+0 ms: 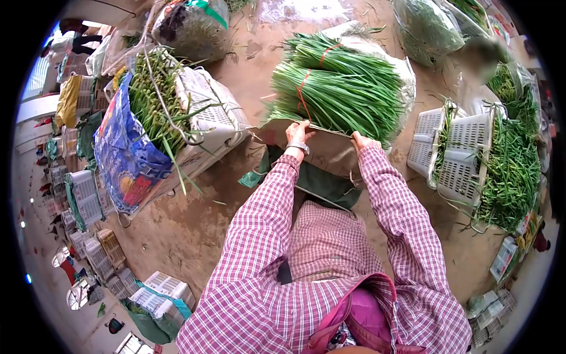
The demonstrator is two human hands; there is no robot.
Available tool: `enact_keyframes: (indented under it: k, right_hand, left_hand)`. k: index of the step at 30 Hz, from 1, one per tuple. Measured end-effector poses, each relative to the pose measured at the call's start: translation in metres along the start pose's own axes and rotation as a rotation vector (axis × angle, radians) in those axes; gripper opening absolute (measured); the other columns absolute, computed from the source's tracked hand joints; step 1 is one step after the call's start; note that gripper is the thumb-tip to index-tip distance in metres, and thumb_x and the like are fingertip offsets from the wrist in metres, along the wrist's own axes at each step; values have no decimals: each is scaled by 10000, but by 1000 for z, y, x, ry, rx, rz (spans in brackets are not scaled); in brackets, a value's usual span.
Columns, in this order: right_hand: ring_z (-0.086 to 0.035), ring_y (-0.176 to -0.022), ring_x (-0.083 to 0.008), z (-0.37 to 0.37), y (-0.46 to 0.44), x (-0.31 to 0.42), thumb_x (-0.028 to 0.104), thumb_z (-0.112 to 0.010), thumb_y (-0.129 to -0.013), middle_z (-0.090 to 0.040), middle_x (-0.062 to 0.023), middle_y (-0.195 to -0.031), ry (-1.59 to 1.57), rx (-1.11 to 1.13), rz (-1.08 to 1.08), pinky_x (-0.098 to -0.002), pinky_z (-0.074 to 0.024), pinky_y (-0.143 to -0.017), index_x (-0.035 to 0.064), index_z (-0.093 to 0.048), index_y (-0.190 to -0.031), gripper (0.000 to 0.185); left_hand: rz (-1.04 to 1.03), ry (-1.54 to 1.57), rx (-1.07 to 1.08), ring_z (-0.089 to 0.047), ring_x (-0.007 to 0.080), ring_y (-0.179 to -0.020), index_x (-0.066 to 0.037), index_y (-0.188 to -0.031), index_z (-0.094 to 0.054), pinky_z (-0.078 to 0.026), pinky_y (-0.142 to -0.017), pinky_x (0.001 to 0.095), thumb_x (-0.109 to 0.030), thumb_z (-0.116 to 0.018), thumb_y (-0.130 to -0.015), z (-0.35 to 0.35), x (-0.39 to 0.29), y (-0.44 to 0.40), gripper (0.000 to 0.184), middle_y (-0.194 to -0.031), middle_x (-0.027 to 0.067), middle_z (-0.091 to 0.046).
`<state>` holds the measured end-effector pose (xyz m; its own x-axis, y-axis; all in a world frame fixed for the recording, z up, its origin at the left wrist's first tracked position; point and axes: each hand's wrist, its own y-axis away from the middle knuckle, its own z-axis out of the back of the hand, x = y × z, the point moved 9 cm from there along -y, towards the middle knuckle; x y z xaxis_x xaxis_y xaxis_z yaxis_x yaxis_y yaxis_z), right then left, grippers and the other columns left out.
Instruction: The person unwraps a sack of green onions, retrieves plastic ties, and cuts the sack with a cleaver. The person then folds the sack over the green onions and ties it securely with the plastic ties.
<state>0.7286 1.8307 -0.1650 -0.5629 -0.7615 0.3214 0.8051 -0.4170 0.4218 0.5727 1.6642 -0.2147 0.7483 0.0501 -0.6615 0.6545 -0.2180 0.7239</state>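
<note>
Two bundles of long green garlic-chive-like stalks (342, 85), tied with red string (303, 94), lie in front of me on a whitish sheet (407, 76). Along their near side runs the edge of a brown cardboard sheet (327, 146). My left hand (299, 133), with a watch on the wrist, is closed on that edge at its left part. Toward the right end of the same edge, my right hand (365, 141) is closed with its fingers pinching it. Below the cardboard hangs dark green cloth (330, 189), close to my legs.
On my left stands a white crate (206, 106) of green stalks with a blue printed bag (127, 147) against it. White crates (466, 153) with greens are on the right. Plastic bags of greens (427, 29) sit farther back. Brown floor (177, 236) shows between.
</note>
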Motion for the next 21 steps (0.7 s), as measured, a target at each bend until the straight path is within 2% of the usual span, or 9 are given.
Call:
enact_keyframes:
  k: [6, 9, 12, 14, 15, 16, 17, 20, 21]
  right_hand:
    - [-582, -888, -330, -14, -17, -20, 469, -444, -848, -617, -148, -903, 27, 323, -174, -433, -456, -735, 177, -474, -1045, 353]
    - [-573, -924, -303, 3, -13, -14, 442, -473, -841, -607, -116, -981, 24, 476, -12, -406, -463, -776, 173, -535, -1040, 341]
    - [-598, -848, -278, 114, -45, -30, 380, -514, -830, -628, -110, -903, -243, 127, 60, -365, -475, -747, 163, -590, -983, 276]
    - [-606, -766, -248, 158, -98, -89, 340, -517, -836, -632, -111, -844, -523, -84, 21, -332, -479, -707, 139, -608, -935, 242]
    - [-599, -727, -210, 177, -127, -122, 267, -534, -835, -633, -106, -830, -557, -196, -39, -300, -475, -685, 111, -614, -928, 198]
    - [-588, -711, -194, 168, -165, -166, 213, -556, -830, -636, -91, -823, -882, -229, -246, -295, -476, -694, 89, -614, -959, 188]
    - [-601, -778, -176, 187, -199, -189, 178, -560, -829, -643, -88, -864, -516, -328, -116, -284, -478, -716, 80, -608, -1002, 204]
    - [-542, -1037, -191, 159, -280, -255, 249, -545, -828, -584, -108, -1098, -629, -172, -244, -295, -405, -899, 128, -510, -1169, 364]
    - [-542, -1037, -191, 160, -300, -269, 249, -545, -828, -584, -108, -1098, -631, -167, -247, -295, -405, -899, 128, -510, -1169, 364]
  left_hand:
    - [-22, -167, -90, -552, 170, -632, -22, -667, -480, -555, -493, 308, -83, -618, -719, -4, 9, -11, 159, -677, 56, -486]
    - [-4, -237, -115, -539, 159, -593, -21, -658, -470, -552, -482, 299, -97, -618, -716, -7, 2, -3, 176, -660, 47, -463]
    - [-47, -159, -148, -533, 155, -588, -24, -651, -474, -551, -468, 294, -92, -614, -723, -1, 12, -6, 172, -667, 46, -475]
    - [-95, -178, -217, -532, 151, -592, -11, -678, -493, -551, -467, 293, -89, -612, -728, 4, 12, -2, 150, -678, 47, -483]
    - [-120, -180, -230, -529, 147, -583, 10, -714, -512, -548, -459, 288, -83, -606, -731, 0, 8, 4, 134, -690, 54, -495]
    - [-108, -213, -291, -522, 143, -563, 21, -716, -514, -538, -439, 277, -85, -606, -727, 3, 8, 5, 141, -681, 53, -488]
    - [-110, -231, -318, -523, 126, -546, 30, -740, -533, -522, -438, 245, -103, -577, -740, 0, 10, 8, 140, -677, 48, -500]
    - [-159, -295, -448, -486, 115, -478, 22, -716, -502, -457, -406, 214, -109, -557, -746, -4, 4, 19, 145, -644, 41, -475]
    - [-168, -319, -476, -484, 116, -470, 21, -717, -501, -442, -401, 215, -112, -556, -746, -8, 3, 18, 148, -642, 39, -474]
